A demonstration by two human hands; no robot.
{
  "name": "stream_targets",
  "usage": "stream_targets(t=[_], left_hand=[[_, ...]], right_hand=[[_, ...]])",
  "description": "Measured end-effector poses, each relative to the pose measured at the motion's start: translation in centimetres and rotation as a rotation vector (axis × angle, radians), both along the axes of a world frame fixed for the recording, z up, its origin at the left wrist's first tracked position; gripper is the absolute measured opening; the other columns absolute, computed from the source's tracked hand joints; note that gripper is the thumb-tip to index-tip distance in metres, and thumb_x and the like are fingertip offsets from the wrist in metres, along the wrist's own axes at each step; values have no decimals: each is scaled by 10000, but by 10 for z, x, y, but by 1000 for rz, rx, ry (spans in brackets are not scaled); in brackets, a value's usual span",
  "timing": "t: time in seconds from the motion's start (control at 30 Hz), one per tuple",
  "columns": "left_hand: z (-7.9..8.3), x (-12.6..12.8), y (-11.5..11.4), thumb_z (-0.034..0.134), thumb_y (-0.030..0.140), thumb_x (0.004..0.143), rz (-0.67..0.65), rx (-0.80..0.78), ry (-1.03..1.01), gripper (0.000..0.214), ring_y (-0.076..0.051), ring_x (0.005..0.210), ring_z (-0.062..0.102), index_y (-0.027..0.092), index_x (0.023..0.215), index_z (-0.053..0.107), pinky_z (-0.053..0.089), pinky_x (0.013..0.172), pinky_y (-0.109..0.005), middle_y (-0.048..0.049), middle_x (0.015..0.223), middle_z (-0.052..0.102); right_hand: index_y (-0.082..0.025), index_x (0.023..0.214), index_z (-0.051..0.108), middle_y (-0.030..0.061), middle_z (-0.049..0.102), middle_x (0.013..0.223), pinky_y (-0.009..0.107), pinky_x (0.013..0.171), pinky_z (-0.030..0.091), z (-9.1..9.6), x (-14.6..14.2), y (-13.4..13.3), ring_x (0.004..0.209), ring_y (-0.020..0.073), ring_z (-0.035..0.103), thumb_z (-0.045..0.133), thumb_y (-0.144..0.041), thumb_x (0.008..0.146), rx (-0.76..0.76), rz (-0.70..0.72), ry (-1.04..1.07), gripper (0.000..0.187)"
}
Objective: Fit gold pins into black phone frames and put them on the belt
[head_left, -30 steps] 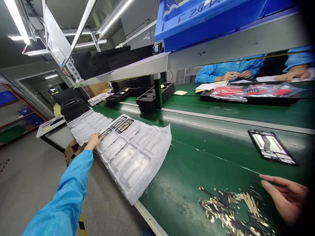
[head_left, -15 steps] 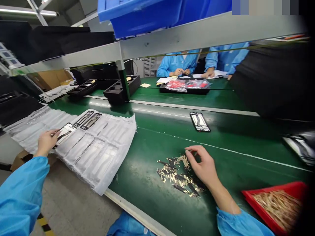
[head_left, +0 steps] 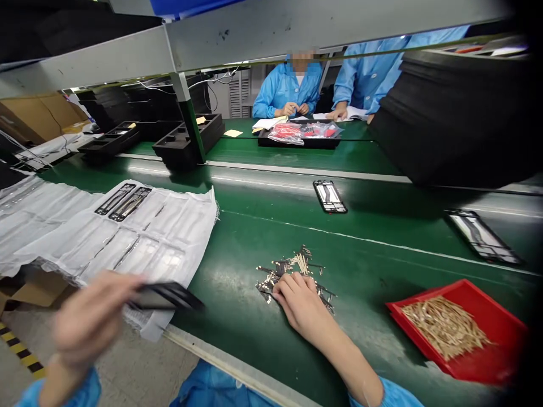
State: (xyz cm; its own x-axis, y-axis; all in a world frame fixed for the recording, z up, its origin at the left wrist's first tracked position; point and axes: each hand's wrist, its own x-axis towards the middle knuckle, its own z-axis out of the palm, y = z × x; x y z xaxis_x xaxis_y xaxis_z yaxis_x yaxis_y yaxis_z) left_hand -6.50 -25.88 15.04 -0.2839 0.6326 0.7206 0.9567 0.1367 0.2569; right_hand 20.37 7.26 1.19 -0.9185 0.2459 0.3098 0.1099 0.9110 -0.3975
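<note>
My left hand (head_left: 91,319), blurred by motion, holds a dark phone frame (head_left: 165,295) by one end, low over the near edge of the green belt (head_left: 271,226). My right hand (head_left: 299,302) rests fingers-down on a heap of small gold-and-black strips (head_left: 292,268) on the belt; its fingertips are curled into the heap and I cannot make out whether they grip one. A white sheet of pockets (head_left: 139,237) lies to the left, with two more dark frames (head_left: 123,202) lying on it.
A red tray (head_left: 462,362) of gold strips sits at the right. Two phone frames (head_left: 330,196) (head_left: 481,236) lie further out on the belt. Black foam trays (head_left: 186,141) and a tall black stack (head_left: 453,113) stand beyond. Two people in blue coats (head_left: 288,85) sit across.
My left hand has lifted a frame off the white sheet and brought it toward me. My right hand has come down onto the heap of strips. The view has swung right and down.
</note>
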Motion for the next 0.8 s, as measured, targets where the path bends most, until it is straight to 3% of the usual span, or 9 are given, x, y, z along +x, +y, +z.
stream_targets(t=[0.03, 0.1, 0.2, 0.27, 0.4, 0.47, 0.53, 0.63, 0.8], left_hand=[[-13, 27, 19, 577, 82, 986, -212, -160, 14, 566, -222, 811, 730, 394, 1442, 701, 572, 625, -341, -10, 1037, 816], [-44, 71, 58, 484, 46, 1038, -414, -315, -25, 495, -195, 732, 695, 220, 1471, 652, 520, 618, -332, -67, 949, 799], [-86, 110, 105, 459, 129, 1094, -545, -497, -50, 322, -189, 714, 675, 163, 1306, 699, 491, 636, -326, -66, 874, 760], [-101, 127, 125, 493, 190, 1111, -565, -543, -107, 272, -208, 773, 692, 162, 1258, 721, 519, 713, -342, -75, 902, 769], [-103, 156, 145, 584, 410, 1113, -480, -380, -636, 324, -271, 1018, 730, 184, 1263, 762, 565, 905, -389, -120, 1134, 807], [-101, 167, 149, 577, 463, 1112, -378, -278, -992, 357, -235, 907, 740, 197, 1095, 815, 573, 825, -324, -81, 1018, 820], [-100, 172, 151, 561, 482, 1114, -309, -286, -1195, 431, -193, 752, 708, 192, 899, 797, 543, 711, -275, -43, 835, 784], [-99, 168, 149, 524, 443, 1127, -381, -445, -1193, 418, -172, 698, 661, 188, 866, 729, 503, 673, -262, -25, 770, 716], [-89, 158, 137, 408, 284, 1156, -417, -643, -851, 315, -188, 853, 624, 207, 962, 644, 486, 777, -292, -35, 918, 637]], right_hand=[[-228, 955, 608, 53, 666, 953, 401, 849, 390, 2, 2, 1, 896, 240, 560, 453, -218, 1134, -41, -13, 8, 237], [-234, 972, 601, 51, 672, 970, 401, 856, 389, 5, 7, 4, 919, 240, 568, 461, -262, 1142, -144, -77, 45, 222], [-247, 957, 599, 41, 668, 947, 400, 843, 390, 9, 18, 2, 916, 248, 574, 517, -319, 1132, -284, -189, 119, 206], [-252, 941, 593, 37, 664, 941, 397, 843, 408, 12, 27, -9, 920, 248, 582, 551, -315, 1119, -371, -216, 172, 193], [-263, 970, 598, 32, 653, 925, 386, 838, 457, 20, 40, -46, 909, 242, 604, 575, -245, 1096, -476, -209, 298, 130], [-270, 1017, 613, 29, 654, 919, 380, 811, 468, 25, 45, -61, 885, 236, 610, 577, -208, 1082, -462, -201, 338, 97], [-280, 1073, 636, 35, 668, 944, 386, 810, 479, 29, 52, -69, 893, 239, 627, 593, -196, 1067, -428, -177, 301, 94], [-284, 1079, 653, 52, 682, 989, 395, 821, 514, 34, 64, -70, 936, 253, 656, 594, -232, 1072, -452, -191, 201, 79], [-305, 1228, 650, 61, 711, 1132, 388, 893, 555, 32, 74, -69, 1048, 255, 676, 606, -257, 1081, -537, -182, 136, 161]])
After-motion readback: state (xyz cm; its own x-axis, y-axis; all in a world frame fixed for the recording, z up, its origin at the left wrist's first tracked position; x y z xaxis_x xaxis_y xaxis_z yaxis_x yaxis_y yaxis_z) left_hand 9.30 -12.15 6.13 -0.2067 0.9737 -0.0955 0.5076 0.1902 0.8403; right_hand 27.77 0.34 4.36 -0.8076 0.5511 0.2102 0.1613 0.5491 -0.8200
